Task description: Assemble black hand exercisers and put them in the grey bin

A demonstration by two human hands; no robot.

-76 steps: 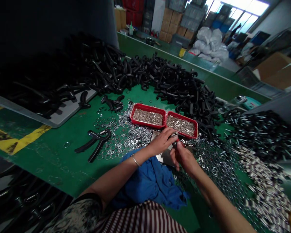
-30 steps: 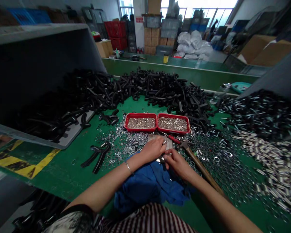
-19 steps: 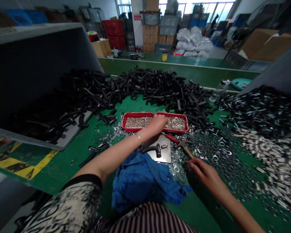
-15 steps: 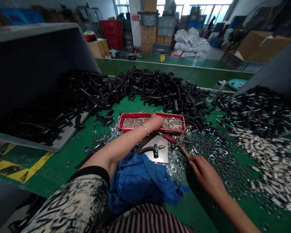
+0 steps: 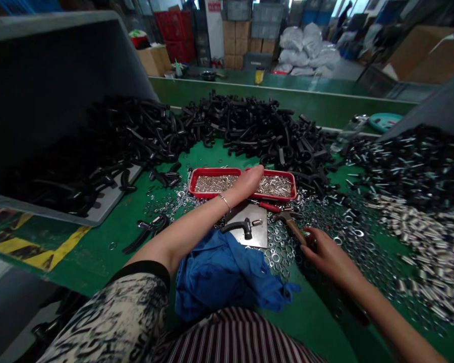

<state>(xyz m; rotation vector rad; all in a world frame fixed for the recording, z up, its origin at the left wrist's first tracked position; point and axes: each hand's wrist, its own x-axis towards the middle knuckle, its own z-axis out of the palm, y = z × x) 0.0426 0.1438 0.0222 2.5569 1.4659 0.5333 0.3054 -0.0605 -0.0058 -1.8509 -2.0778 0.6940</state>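
Hands that worked together over the steel plate (image 5: 258, 236) a second ago have parted. The black handle piece (image 5: 237, 227) now lies alone on that plate, held by nobody, with a small metal pin or spring (image 5: 256, 222) just beside it.

The left hand (image 5: 249, 182) has gone forward to the two red trays and rests across their shared edge, fingertips down in the right tray (image 5: 294, 190) of small silvery parts. Whether its grip has pinched anything I cannot tell, since the fingers hide it.

The right hand (image 5: 323, 252) has dropped to the right of the plate, its grip curled round the wooden shaft of the hammer (image 5: 287, 220), whose head lies among the loose washers (image 5: 276, 254).

So the piece waits on the plate while one hand is among the small parts and the other is on the tool.

Further out, a blue cloth (image 5: 227, 277) is bunched at the near edge of the green worktop (image 5: 98, 252). A heap of black handles (image 5: 249, 126) lies behind the trays, and metal sleeves (image 5: 419, 237) are piled to the right.
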